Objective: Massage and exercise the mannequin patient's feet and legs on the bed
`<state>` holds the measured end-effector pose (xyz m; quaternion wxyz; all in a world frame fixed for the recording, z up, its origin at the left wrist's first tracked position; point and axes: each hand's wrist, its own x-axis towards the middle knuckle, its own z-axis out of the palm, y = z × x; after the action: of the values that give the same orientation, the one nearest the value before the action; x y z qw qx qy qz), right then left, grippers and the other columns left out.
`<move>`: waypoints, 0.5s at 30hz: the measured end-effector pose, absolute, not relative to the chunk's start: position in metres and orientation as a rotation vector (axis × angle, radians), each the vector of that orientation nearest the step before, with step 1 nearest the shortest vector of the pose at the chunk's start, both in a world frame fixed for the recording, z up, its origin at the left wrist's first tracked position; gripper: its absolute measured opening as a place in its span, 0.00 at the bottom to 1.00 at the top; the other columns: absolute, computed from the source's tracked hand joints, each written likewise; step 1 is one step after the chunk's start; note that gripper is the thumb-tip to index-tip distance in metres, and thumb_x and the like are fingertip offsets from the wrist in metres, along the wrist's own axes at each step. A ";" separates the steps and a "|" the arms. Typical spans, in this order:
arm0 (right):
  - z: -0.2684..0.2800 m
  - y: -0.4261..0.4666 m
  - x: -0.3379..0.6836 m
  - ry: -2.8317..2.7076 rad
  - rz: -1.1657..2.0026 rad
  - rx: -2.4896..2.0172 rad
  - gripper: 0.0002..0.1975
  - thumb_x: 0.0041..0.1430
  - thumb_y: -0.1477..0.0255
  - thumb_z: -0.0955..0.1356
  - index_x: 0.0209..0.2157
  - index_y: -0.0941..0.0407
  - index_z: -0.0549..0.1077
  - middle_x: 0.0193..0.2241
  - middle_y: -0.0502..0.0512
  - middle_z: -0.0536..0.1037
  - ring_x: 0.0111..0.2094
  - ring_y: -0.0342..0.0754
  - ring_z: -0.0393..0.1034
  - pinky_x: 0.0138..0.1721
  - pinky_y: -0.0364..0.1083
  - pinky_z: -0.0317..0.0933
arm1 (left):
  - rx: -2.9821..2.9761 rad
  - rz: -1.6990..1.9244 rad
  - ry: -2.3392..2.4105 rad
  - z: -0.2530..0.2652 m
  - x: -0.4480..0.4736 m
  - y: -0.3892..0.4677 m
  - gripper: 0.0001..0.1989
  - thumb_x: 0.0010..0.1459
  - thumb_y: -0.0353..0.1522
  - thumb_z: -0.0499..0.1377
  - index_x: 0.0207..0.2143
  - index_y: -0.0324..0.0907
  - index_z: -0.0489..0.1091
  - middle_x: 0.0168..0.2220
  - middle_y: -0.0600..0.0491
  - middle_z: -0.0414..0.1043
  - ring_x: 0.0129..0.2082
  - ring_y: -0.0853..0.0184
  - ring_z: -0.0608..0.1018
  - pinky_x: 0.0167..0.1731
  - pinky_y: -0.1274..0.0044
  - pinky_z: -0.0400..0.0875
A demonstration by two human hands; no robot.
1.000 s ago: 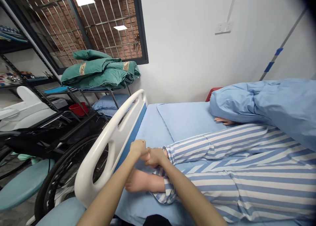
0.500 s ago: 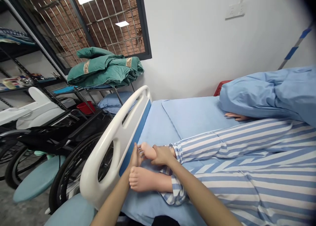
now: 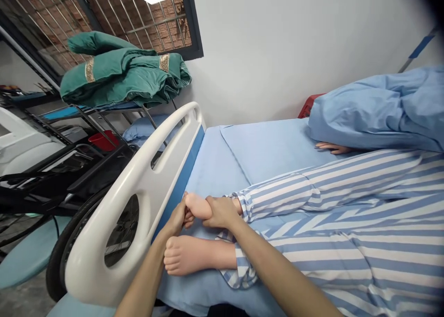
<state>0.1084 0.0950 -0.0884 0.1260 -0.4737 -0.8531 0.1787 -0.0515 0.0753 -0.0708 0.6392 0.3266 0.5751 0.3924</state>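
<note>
Two bare hands meet at the farther pale foot (image 3: 197, 206) of a figure lying on the bed in blue-and-white striped cotton pyjamas (image 3: 340, 215). The right hand (image 3: 222, 212) is wrapped over the foot near the ankle, its grip pressed around it from above, while the left hand (image 3: 177, 217) cups the toes and sole from the footboard side, fingers curled onto them. That foot sits lifted a little above the nearer pale foot (image 3: 183, 255), which lies flat on the light blue fitted bed sheet (image 3: 249, 155), toes pointing towards the white moulded plastic footboard (image 3: 138, 192) with its oval cut-outs. To handle this well, I judge the ankle hand should stay firm as an anchor while the toe hand works gently and evenly, keeping the leg in line and clear of the footboard just beside it. A rumpled light blue quilt (image 3: 378, 109) is heaped further up the bed, with a pale hand (image 3: 331, 147) resting at its lower edge on the sheet. Beyond the footboard stands a black wheelchair (image 3: 52, 187), and behind it a metal rack holding a folded green quilt with gold trim (image 3: 121, 76) and a small red bin (image 3: 102, 140). A plain white wall and a barred window showing brick close the room.
</note>
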 end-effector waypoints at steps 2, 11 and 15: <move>-0.089 0.095 0.109 -2.470 0.544 -1.394 0.26 0.40 0.53 0.65 0.38 0.55 0.65 0.33 0.56 0.75 0.32 0.54 0.70 0.32 0.47 0.55 | 0.629 1.011 1.200 -0.083 -0.047 0.077 0.30 0.49 0.54 0.45 0.08 0.44 0.43 0.05 0.60 0.39 0.06 0.78 0.47 0.08 0.81 0.43; -0.088 0.094 0.110 -2.434 0.562 -1.357 0.31 0.38 0.45 0.63 0.37 0.53 0.66 0.32 0.53 0.75 0.30 0.53 0.69 0.30 0.46 0.55 | 0.468 1.156 1.130 -0.130 -0.030 0.069 0.24 0.52 0.46 0.50 0.12 0.43 0.47 0.07 0.60 0.45 0.08 0.77 0.51 0.09 0.81 0.46; -0.082 0.091 0.109 -2.398 0.608 -1.413 0.33 0.39 0.42 0.60 0.38 0.53 0.66 0.33 0.54 0.75 0.32 0.53 0.70 0.31 0.47 0.56 | 0.575 0.955 1.259 -0.109 -0.041 0.064 0.25 0.51 0.50 0.49 0.13 0.44 0.46 0.09 0.61 0.41 0.10 0.78 0.46 0.10 0.80 0.40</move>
<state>0.1088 0.0913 -0.0825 0.1460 -0.4906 -0.8327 0.2110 -0.0413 0.0643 -0.1086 0.6668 0.2547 0.5580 0.4232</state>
